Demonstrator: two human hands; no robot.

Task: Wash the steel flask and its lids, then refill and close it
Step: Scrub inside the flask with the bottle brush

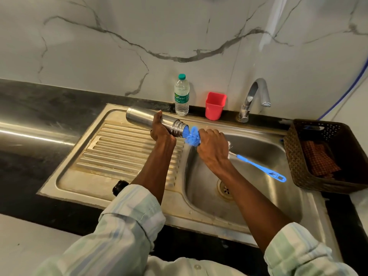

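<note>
Head view: left hand (pixel 161 130) grips the steel flask (pixel 148 120) sideways; right hand (pixel 212 147) holds the blue brush (pixel 256 164) at its mouth.

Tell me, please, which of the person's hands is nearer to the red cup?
Right. The right hand grips the blue brush just in front of the red cup; the left hand, holding the steel flask, is farther left.

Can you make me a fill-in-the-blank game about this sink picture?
1. The left hand holds the steel ____.
2. The right hand grips a brush coloured ____.
3. The red cup stands between the water bottle and the ____.

Missing words: flask; blue; tap
</note>
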